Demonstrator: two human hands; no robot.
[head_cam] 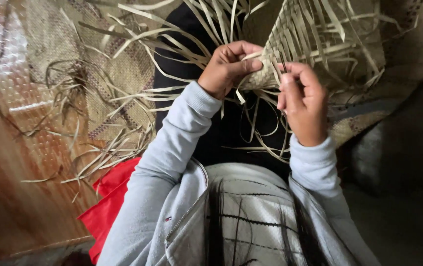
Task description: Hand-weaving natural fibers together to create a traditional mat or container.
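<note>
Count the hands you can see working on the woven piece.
2. The left hand grips the woven piece at its left edge; the right hand pinches a strip at its right.

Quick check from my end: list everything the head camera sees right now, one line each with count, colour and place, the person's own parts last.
woven piece: one, tan, top centre-right, held by both hands, unfinished with loose ends sticking out
loose strips: many, pale tan, hanging from the woven piece over the lap
woven mat: one, tan with darker pattern, on the floor upper left
strip scraps: a scattered pile, tan, on the mat and floor at left
red cloth: one, red, lower left beside the person
floor: brown, shiny, left side
dark garment: black, over the lap
grey jacket: one, light grey, zipped, both sleeves in view
left hand: gripping the woven piece's edge
right hand: pinching a strip at the edge
</note>
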